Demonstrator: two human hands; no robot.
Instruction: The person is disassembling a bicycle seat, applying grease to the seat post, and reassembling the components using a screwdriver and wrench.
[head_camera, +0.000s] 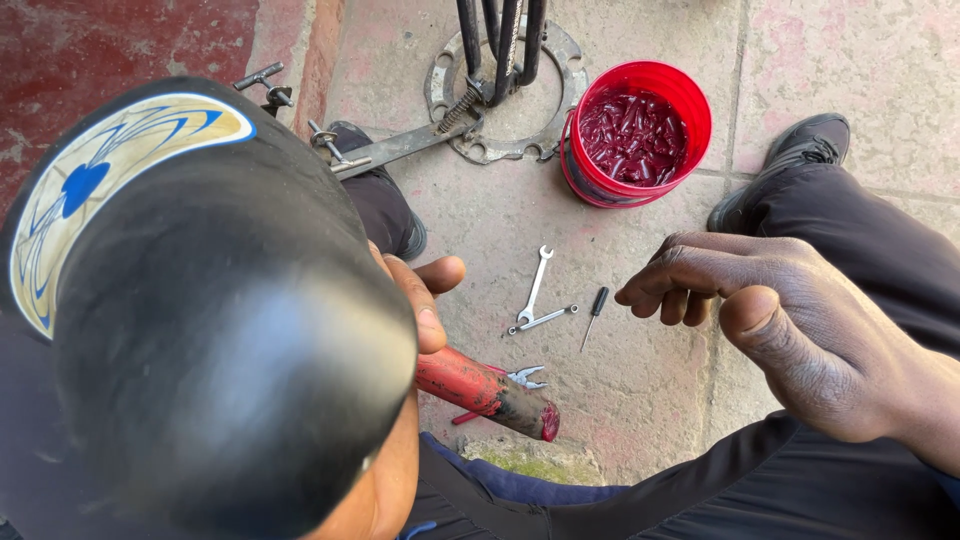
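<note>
Floor: worn pink and grey stone slabs (640, 370) outdoors, with a darker red strip off to the upper left; no desk, everything lies on the ground.
Left hand: the left hand (425, 300) is mostly hidden behind a large black rounded cap-like object (200, 320); thumb and a finger show, pinching the upper end of a red tube (485, 392).
Red tube: slants down and away from the left hand, its far end dark, greasy and smeared red, hanging just above the floor.
Right hand: the right hand (770, 320) hovers empty, fingers loosely curled and pressed together, pointing toward the small tools.
Tools: just beyond the right fingertips lie a small screwdriver (595, 315) and two spanners (537, 295), crossed; pliers (520, 378) lie beside the tube's lower end.
Bucket: a red bucket (690, 100) of dark red grease stands well ahead of the right hand, beside a round metal ring plate (510, 150) and black upright tubes (500, 45).
Legs: black trousers and shoes (800, 150) on either side.
Risk: the tube looks slippery with grease, so a light thumb-and-finger pinch may let it slide and drop onto the pliers or gritty floor, fouling its greased end; the black object also blocks the view of that grip.
</note>
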